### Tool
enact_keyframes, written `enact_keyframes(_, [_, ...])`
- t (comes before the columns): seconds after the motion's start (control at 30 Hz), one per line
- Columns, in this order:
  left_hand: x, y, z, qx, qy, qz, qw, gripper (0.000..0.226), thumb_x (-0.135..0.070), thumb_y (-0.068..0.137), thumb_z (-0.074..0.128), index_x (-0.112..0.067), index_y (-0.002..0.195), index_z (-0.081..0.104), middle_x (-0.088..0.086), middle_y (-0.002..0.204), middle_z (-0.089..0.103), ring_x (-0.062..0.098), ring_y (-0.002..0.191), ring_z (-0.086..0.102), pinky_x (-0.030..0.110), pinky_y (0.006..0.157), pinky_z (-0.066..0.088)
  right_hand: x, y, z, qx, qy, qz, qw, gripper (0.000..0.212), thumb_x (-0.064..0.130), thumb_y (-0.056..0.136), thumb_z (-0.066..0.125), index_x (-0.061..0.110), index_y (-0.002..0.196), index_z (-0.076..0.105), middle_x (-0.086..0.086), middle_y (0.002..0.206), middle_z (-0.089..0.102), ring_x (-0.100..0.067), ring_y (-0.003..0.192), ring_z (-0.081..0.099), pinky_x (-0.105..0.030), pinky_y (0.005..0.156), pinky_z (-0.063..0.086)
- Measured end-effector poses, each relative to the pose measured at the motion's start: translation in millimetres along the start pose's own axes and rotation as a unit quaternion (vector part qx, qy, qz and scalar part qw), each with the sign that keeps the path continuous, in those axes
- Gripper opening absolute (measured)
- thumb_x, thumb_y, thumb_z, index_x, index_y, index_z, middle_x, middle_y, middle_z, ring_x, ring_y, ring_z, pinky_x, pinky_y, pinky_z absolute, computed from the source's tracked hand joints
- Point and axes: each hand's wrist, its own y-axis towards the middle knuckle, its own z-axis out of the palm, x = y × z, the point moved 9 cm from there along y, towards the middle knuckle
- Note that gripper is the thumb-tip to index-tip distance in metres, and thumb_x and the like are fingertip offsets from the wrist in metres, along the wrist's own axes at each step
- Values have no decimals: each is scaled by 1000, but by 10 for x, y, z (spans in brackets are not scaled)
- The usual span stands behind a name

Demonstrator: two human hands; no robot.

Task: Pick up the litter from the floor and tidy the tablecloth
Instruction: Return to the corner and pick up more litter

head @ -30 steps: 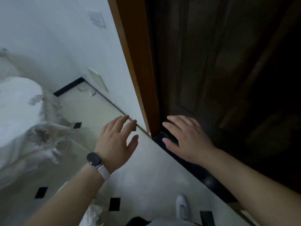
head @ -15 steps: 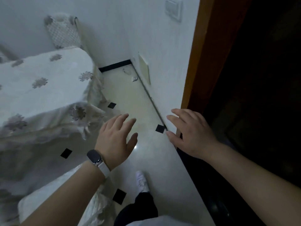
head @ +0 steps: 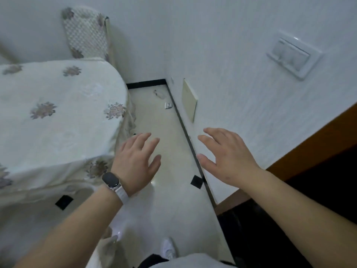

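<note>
Two bits of litter lie on the pale floor in the far corner by the wall: a small silvery wrapper (head: 168, 105) and a thin clear scrap (head: 159, 94) just beyond it. A cream tablecloth (head: 58, 120) with grey flower prints covers the round table on the left, its edge hanging in folds. My left hand (head: 136, 161), with a watch on the wrist, hovers open over the floor beside the cloth's edge. My right hand (head: 226, 155) is open too, held in the air near the wall. Both hands are empty and well short of the litter.
A chair back (head: 86, 33) in a patterned cover stands behind the table against the wall. The white wall on the right carries a switch plate (head: 291, 57) and a low cream panel (head: 189, 100). A brown door frame (head: 309, 144) and dark doorway are at right. My shoe (head: 168, 248) shows below.
My view has swung left, away from the dark doorway toward the table and the corner. The table, chair and litter have come into fuller view. Both hands stay open and raised.
</note>
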Motion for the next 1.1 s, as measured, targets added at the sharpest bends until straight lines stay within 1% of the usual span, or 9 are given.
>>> enact_keyframes(0.23, [662,702,107,-15,-9,-11,1000,46,-39,85,52,-15,122,62,14,128,61,38,113,58,49,92,49,-102,973,282,-13,9,-15,1000,50,46,90,45,11,120,64,-10,128,61,-29,117,56,-44,95,44])
enact_keyframes(0.37, [954,1055,325,15,1,-36,999,48,-41,85,49,-17,124,63,12,130,60,35,116,56,46,93,46,-269,1456,567,-9,23,-24,999,51,47,91,44,11,123,62,-10,129,59,-29,119,53,-45,96,44])
enact_keyframes(0.5, [1270,1555,642,49,15,-49,997,48,-43,87,46,-19,126,62,11,132,58,35,118,54,49,95,46,-581,2051,977,0,36,-26,999,51,47,91,47,12,124,61,-10,130,59,-30,118,55,-46,96,46])
enact_keyframes(0.6, [1525,2022,873,73,30,-70,994,50,-45,88,43,-19,127,60,11,133,58,35,120,53,50,98,45,-864,2577,1313,18,43,-22,999,50,48,91,46,14,125,59,-8,133,57,-29,117,55,-44,96,44])
enact_keyframes(0.67, [1665,2356,977,78,38,-80,993,51,-45,88,44,-17,126,61,12,131,59,36,119,54,50,96,45,-1034,2956,1465,16,56,-29,998,48,47,90,49,14,123,60,-8,131,58,-28,115,55,-42,94,43])
enact_keyframes(0.77, [1828,2872,1080,74,57,-72,993,51,-44,88,44,-14,126,62,12,130,60,35,117,56,47,93,46,-1288,3546,1579,12,61,-32,998,49,47,90,48,14,124,60,-8,130,59,-25,115,54,-41,95,43])
enact_keyframes(0.9, [2069,3522,1193,61,67,-81,993,49,-41,89,46,-14,127,61,13,130,60,36,117,56,48,93,46,-1558,4277,1675,9,74,-46,996,49,47,91,46,14,124,60,-6,131,58,-25,116,53,-40,96,42])
enact_keyframes(1.0, [2182,3841,1313,56,57,-86,993,46,-39,88,52,-14,126,61,14,130,60,36,118,56,48,94,47,-1704,4621,1767,19,80,-51,995,50,47,92,45,15,126,59,-5,132,57,-25,119,53,-40,97,40])
enact_keyframes(1.1, [2300,4128,1427,60,60,-82,993,46,-40,89,48,-14,125,62,13,130,60,35,117,57,47,94,47,-1857,4880,1835,17,77,-49,996,51,48,92,44,14,128,59,-5,133,57,-26,121,52,-42,99,40])
